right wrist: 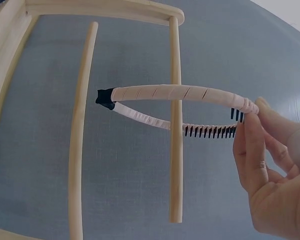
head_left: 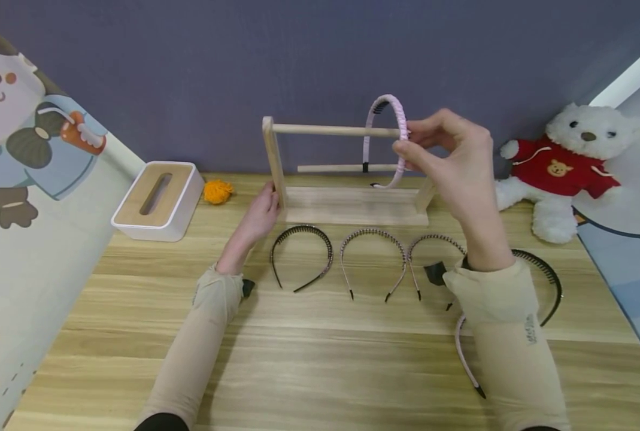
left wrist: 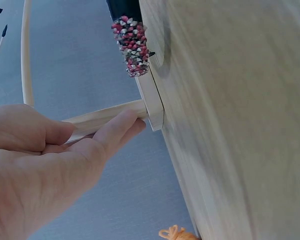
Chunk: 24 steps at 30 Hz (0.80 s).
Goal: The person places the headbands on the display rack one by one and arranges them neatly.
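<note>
R hand [head_left: 460,161] pinches the pink headband [head_left: 400,115], its loop round the upper rod [head_left: 320,129] of the wooden rack [head_left: 352,206]. L hand [head_left: 257,215] grips the L post [head_left: 275,157] nr its base. 3 headbands [head_left: 373,231] lie in a row on tbl [head_left: 341,371] just in front, w/ more partly hidden by R forearm [head_left: 508,347].

Small dark lettering [head_left: 530,329] on the right sleeve [head_left: 505,371], illegible at this size

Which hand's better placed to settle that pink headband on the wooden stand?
Probably the right hand: it pinches the pink headband at the upper bar. The left hand grips the wooden stand at its opposite end.
</note>
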Motion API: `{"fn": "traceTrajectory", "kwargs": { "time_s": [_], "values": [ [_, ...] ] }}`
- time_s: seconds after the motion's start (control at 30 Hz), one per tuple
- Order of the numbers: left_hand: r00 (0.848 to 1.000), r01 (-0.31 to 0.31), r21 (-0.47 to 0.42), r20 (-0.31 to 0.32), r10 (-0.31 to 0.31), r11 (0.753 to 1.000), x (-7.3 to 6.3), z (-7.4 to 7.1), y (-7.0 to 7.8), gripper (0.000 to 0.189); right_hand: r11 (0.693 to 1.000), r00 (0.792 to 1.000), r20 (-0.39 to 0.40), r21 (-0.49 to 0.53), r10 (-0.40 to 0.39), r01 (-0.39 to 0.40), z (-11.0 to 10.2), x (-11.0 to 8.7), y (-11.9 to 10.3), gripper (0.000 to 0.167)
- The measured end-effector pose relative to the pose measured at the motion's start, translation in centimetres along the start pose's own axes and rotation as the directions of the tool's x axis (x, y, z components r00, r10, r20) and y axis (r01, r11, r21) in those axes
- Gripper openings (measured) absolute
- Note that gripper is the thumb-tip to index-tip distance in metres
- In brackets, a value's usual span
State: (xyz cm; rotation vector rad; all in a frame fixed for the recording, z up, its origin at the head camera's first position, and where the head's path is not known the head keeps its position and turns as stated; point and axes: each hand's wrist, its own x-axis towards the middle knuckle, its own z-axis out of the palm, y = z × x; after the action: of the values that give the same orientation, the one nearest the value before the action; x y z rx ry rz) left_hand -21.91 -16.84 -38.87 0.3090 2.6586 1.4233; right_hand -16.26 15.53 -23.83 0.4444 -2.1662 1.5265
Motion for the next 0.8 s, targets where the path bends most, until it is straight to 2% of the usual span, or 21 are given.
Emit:
{"fn": "traceTrajectory", "kwargs": {
  "time_s": [0.53, 0.8],
  "values": [
    [1.000, -0.006, 0.007, -0.009, 0.006, 1.000, 0.0, 0.1, 0.1, 0.046, 0.999, 0.999, 0.031, 0.034, -0.016, 0.015, 1.7, 0.5, 0.2, 0.019],
    [1.000, -0.001, -0.012, -0.005, 0.001, 1.000, 0.0, 0.1, 0.0, 0.046, 0.999, 0.999, 0.044, 0.049, 0.016, -0.018, 2.8, 0.9, 0.1, 0.020]
  ]
}}
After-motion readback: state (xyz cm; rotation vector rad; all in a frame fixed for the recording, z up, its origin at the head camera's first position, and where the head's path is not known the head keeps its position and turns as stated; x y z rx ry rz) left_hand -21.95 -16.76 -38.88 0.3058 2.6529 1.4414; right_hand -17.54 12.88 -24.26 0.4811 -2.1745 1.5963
